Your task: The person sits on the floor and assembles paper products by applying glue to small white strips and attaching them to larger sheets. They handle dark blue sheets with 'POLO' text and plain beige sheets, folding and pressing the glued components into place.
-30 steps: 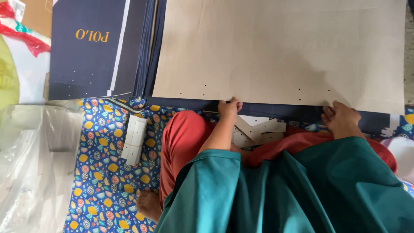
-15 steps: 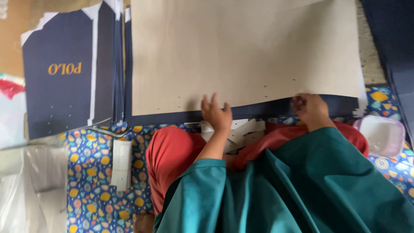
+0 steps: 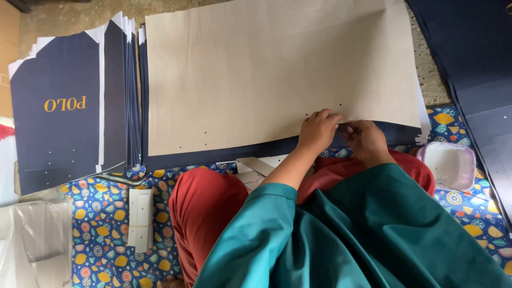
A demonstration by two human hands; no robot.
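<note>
Both hands meet at the near edge of a large tan sheet, right of its middle. The left hand (image 3: 318,129) lies knuckles up, its fingers curled down onto the sheet's near edge; whether they pinch it or only press on it cannot be told. The right hand (image 3: 364,140) sits just beside it, almost touching, fingers bent inward toward the same spot on the edge; its grip is hidden behind the knuckles, so its state cannot be told either.

The tan sheet (image 3: 277,74) is a wide, flat piece of unprinted brown card, matte and plain, with a few small punched holes in a loose row near its near edge. It lies on top of a stack of dark navy sheets (image 3: 224,152), whose edges show as a thin dark band along its near side and a little at its right side.

To the left stands another pile of navy sheets (image 3: 69,106), cut with angled flaps, white edges showing and gold lettering on the top one. Far right lie more navy sheets (image 3: 469,48). A small pale plastic tub (image 3: 447,165) sits near the person's right knee. Everything rests on a blue floor mat (image 3: 101,213) patterned with lemons, where small white card strips (image 3: 141,218) lie at left. The person wears a teal top and red trousers.
</note>
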